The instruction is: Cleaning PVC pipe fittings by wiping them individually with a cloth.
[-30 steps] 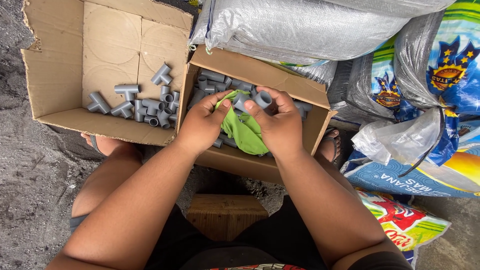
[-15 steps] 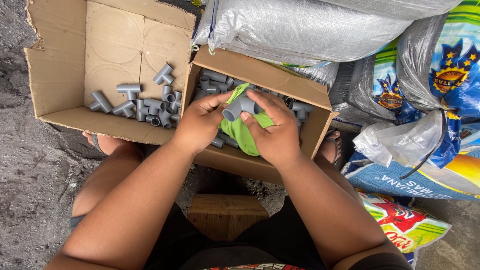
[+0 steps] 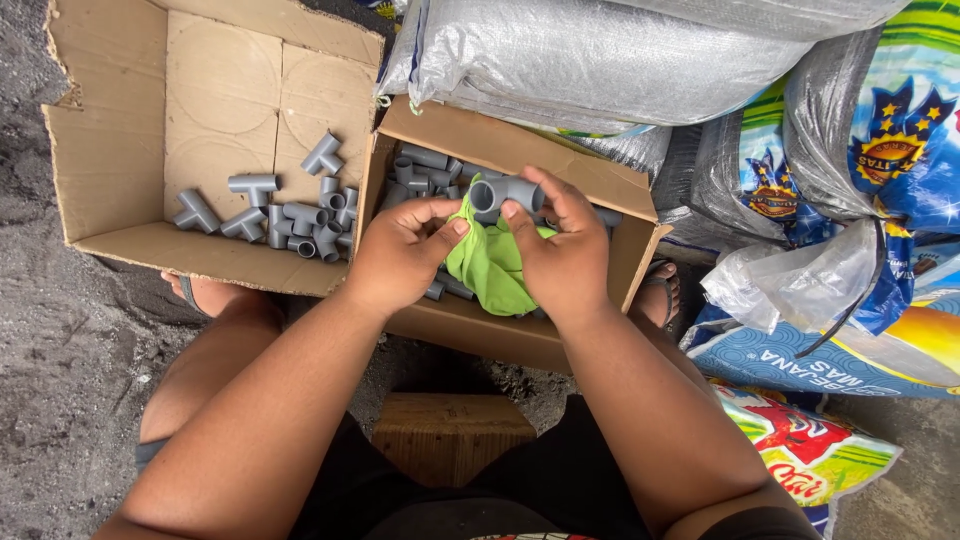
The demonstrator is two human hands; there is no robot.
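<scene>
Grey pipe fitting (image 3: 505, 192) at frame centre, above right box (image 3: 520, 150), pinched in right hand (image 3: 560, 255); green cloth (image 3: 487, 262) gripped by left hand (image 3: 400, 255); best wiped all round, fitting turned slowly

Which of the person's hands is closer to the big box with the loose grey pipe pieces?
Left. The left hand sits just beside the big box; the right hand is farther away, holding a grey pipe fitting.

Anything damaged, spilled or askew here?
Minor only: the left cardboard box has a torn, ragged rim at its top-left corner. The grey pipe fittings all sit inside the boxes; none spilled on the ground.
</scene>
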